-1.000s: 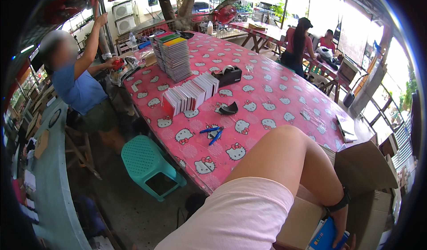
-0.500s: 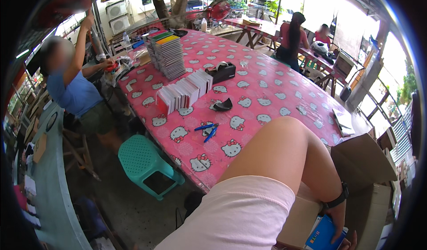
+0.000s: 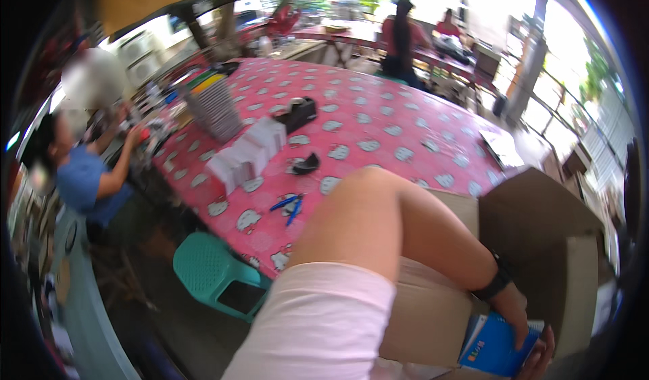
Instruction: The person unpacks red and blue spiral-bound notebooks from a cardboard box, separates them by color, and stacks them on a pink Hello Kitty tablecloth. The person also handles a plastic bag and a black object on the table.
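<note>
Left hand [image 3: 512, 312]: grip narrow, holding a blue notebook [image 3: 497, 346]; fingers laid over the cover at its far right part, pointing toward the near edge. Right hand [image 3: 539, 360]: fingers upright at the notebook's right edge; palm cut off by the lower border, so how far its grip closes cannot be told.

Left arm: sleeve [image 3: 311, 326] pale pink, rising from the near edge; elbow raised high and sharply bent; forearm sloping down to the near right; wrist bent downward, black wristband [image 3: 493, 282] worn.

Blue notebook: near right, tilted, among the walls and flaps of an open cardboard box [image 3: 426, 309]; pale page edges along its left side.

Counter [image 3: 433, 167]: pink cover with white cat-head print, left of and beyond the box. Upon it: blue-handled cutters [image 3: 292, 208], nearest; black curved piece [image 3: 306, 164], just beyond; row of white booklets [image 3: 247, 154], left of that; black tape dispenser [image 3: 297, 115], at the row's far end; tall stack [image 3: 215, 113], far left.

Stool [image 3: 206, 265]: teal, beside the counter's near left edge.

Co-worker [image 3: 84, 181]: blue top, far left, arms toward the counter.
</note>
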`<state>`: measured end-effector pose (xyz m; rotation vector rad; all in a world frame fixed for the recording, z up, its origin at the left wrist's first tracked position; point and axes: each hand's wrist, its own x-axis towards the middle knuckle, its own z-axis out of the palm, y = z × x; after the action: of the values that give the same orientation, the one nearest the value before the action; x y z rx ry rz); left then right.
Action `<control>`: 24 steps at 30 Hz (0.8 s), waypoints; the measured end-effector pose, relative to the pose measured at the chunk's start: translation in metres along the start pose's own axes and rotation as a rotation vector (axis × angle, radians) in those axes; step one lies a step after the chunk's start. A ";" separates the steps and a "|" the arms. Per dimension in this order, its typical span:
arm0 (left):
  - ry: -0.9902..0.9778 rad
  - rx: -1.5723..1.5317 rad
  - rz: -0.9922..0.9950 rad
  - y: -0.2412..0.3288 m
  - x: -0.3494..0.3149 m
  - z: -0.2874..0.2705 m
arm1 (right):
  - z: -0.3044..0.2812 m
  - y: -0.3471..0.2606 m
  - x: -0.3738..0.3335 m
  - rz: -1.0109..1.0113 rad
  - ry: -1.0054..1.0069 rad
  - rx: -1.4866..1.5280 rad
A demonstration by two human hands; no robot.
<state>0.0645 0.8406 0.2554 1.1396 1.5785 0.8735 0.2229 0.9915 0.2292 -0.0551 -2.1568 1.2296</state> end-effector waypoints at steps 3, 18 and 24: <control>0.082 0.082 0.001 0.005 -0.027 0.000 | -0.003 0.019 -0.001 0.073 0.022 0.117; -0.165 -0.349 -0.323 0.008 -0.010 -0.010 | -0.001 -0.007 0.004 0.145 0.095 0.330; -0.393 -0.343 -0.281 -0.001 0.000 -0.014 | 0.000 -0.003 0.000 0.101 0.109 0.315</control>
<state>0.0508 0.8398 0.2586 0.7644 1.1737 0.6526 0.2233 0.9899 0.2311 -0.0956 -1.8651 1.5735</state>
